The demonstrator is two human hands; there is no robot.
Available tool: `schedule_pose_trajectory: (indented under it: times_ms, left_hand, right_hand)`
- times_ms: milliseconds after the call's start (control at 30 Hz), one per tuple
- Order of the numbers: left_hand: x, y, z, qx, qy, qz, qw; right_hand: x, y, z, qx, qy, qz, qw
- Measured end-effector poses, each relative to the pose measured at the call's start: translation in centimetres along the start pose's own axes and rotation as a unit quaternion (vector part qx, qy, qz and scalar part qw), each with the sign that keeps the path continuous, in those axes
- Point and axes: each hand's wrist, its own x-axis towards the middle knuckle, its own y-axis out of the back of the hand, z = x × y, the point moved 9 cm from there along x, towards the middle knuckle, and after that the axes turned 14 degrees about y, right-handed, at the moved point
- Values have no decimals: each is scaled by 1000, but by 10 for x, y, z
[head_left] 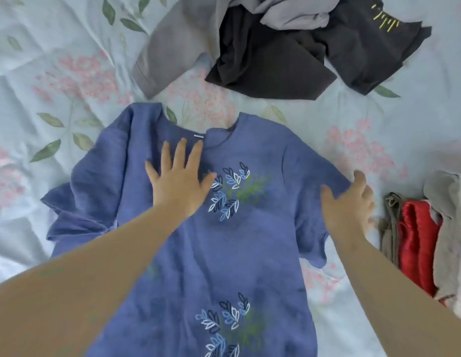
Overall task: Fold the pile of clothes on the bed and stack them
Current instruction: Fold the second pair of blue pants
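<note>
blue shirt (pixel 224 240) spread face up on the flowered bed (pixel 56 73), near centre.
my left grip (pixel 180 179) lies flat and released, fingers spread, pressing the chest just below the collar; my right grip (pixel 350 204) grasps the edge of the right sleeve, thumb on top. crumpled dark and grey clothes (pixel 275 60) lie far; red and grey pieces (pixel 417 240) sit stacked at the right.

Shirt (pixel 250 253) on the bed (pixel 56 73); loose pile (pixel 275 60) behind it, stack (pixel 417 240) right.
</note>
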Motion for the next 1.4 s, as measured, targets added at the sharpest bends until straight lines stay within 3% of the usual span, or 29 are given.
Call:
schedule_pose_trajectory:
  times_ms: [100,200,267,333,433,500,667,800,867,967,1000,1100,1167,1300,1400]
  left_hand:
    - [-30,-37,28,15,-22,-17,999]
    - [-38,-58,33,53,-17,-9,998]
    - [-37,-59,34,67,-20,2,998]
    - [-37,-57,35,66,-24,-3,998]
    - [-38,-53,36,49,-24,-7,998]
    - [-41,-51,43,41,-49,-16,998]
    - [-50,-58,62,62,-105,-72,990]
    - [-48,-26,51,-107,-86,-74,988]
    - [-50,1,30,-211,-54,-30,975]
    - [-55,26,-15,-240,0,25,971]
    - [-55,30,-29,-231,11,35,972]
    - [-55,39,-77,-203,68,66,975]
    - [-55,38,-109,-166,114,78,977]
    - [-54,20,-164,-66,173,22,982]
    - [-50,11,-195,-77,191,-11,979]
  right_hand:
    - [-33,-5,47,-12,-139,24,990]
    - [-42,-16,61,8,-174,11,985]
    - [-40,-28,58,-9,-148,-47,988]
    - [-34,-31,53,31,-110,-53,992]
    - [-22,-6,55,150,-88,51,983]
    - [-12,17,62,156,-79,107,979]
    - [9,40,60,140,-47,119,982]
    - [4,36,9,152,43,115,981]
    - [-10,12,-36,152,140,43,978]
    - [-51,-68,-82,165,174,-241,940]
    - [-65,-84,-90,141,188,-286,929]
    - [-78,-88,-113,121,221,-197,948]
    - [-85,-101,-132,111,234,-184,948]
    - [-104,-162,-159,88,184,-308,929]
    - [-102,-187,-155,25,113,-351,929]
